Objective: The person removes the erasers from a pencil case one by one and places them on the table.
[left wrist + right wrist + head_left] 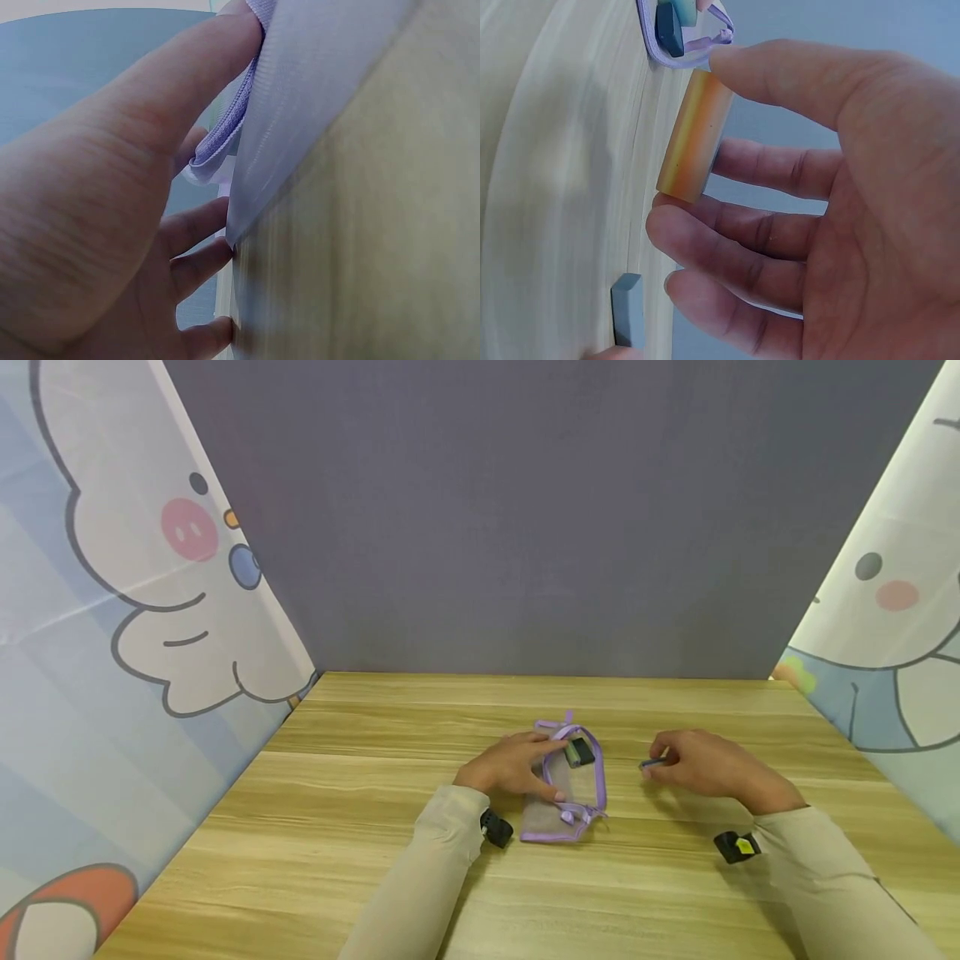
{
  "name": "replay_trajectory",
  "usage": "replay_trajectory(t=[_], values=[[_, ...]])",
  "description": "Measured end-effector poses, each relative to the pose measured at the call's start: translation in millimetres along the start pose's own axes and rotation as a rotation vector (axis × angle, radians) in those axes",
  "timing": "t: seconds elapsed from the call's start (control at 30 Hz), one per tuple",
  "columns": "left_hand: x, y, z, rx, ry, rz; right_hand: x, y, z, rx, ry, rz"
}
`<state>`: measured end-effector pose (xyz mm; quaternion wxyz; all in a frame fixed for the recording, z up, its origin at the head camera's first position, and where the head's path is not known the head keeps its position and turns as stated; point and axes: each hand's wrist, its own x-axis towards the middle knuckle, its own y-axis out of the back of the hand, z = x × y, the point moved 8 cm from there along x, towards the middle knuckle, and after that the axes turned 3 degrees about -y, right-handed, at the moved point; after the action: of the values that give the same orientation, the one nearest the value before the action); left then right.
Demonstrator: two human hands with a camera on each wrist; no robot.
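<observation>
A mesh pouch (542,820) with purple zipper edging lies on the table, its mouth apart. Inside it are a dark block (582,750) and a greenish one beside it. My left hand (512,766) rests over the pouch, thumb and index finger spread along the opening and touching its edge. In the left wrist view its other fingers (201,270) extend towards the pouch's lower edge. Right of the pouch, my right hand (702,764) pinches a small rectangular block (692,139), which looks yellow-orange on one face in the right wrist view and bluish in the head view.
A grey block (628,311) shows low in the right wrist view, with a bit of skin below it. The wood-grain table (360,752) ends at a grey panel (540,527). Cartoon-printed cloths (150,635) stand at both sides.
</observation>
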<state>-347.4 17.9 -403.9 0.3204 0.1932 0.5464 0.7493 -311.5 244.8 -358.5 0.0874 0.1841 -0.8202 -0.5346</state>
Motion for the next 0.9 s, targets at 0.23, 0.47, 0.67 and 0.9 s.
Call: replay_trajectory(t=[0.23,0.47,0.67,0.9], values=[[-1.4,0.5,-0.1,-0.012,-0.003,0.005,-1.2,4,8,-0.01,-0.013,0.022],[-1.6,-0.1,-0.5,-0.02,-0.003,-0.006,-1.6,8,14,-0.026,-0.032,0.025],[-1.5,0.1,-0.1,-0.02,-0.001,-0.004,-2.3,10,22,-0.033,-0.04,0.027],[-0.2,-1.0,-1.0,-0.019,0.007,-0.005,-2.6,8,29,-0.034,-0.055,0.016]])
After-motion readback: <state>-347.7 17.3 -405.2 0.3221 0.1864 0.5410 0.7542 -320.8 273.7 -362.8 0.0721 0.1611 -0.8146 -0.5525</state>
